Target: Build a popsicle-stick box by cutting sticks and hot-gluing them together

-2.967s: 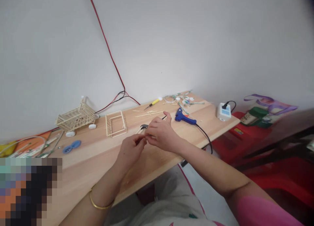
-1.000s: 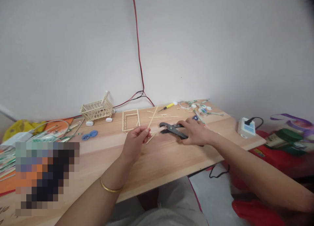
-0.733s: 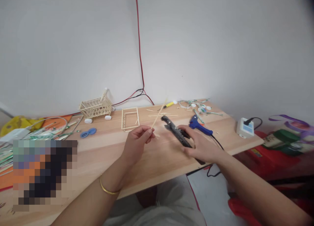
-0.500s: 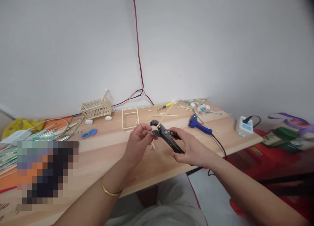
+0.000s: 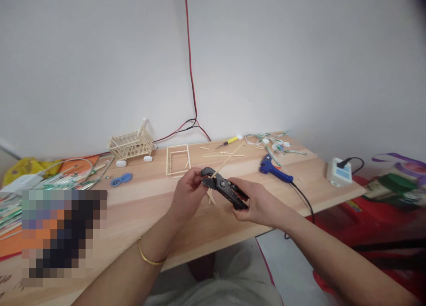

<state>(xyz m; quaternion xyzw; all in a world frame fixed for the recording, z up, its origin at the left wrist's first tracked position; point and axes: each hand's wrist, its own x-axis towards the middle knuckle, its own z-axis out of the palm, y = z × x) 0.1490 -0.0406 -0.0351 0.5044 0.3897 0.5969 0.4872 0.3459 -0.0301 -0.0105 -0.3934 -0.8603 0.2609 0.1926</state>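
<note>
My right hand (image 5: 259, 202) is wrapped round the handles of black pruning shears (image 5: 226, 190), whose hooked jaws point left. A thin wooden stick (image 5: 229, 158) lies across the jaws and slants up to the right. Closed fingers of my left hand (image 5: 188, 195) pinch at the stick's lower end, right beside the jaws; the exact grip is partly hidden. Below the jaws, several short cut sticks (image 5: 211, 197) lie on the wooden table (image 5: 146, 221). Behind the left hand is a rectangular stick frame (image 5: 178, 162).
A small stick cart (image 5: 131, 147) with white wheels stands near the wall. Blue caps (image 5: 121, 179) lie before it. At right are a blue glue gun (image 5: 276, 169), its cord, and a white power socket (image 5: 339, 172). A yellow-handled screwdriver (image 5: 229, 141) lies at the back.
Both hands stay close together on the stick and shears. The shears' jaws appear closer together around the stick. The whole view has shifted slightly.
</note>
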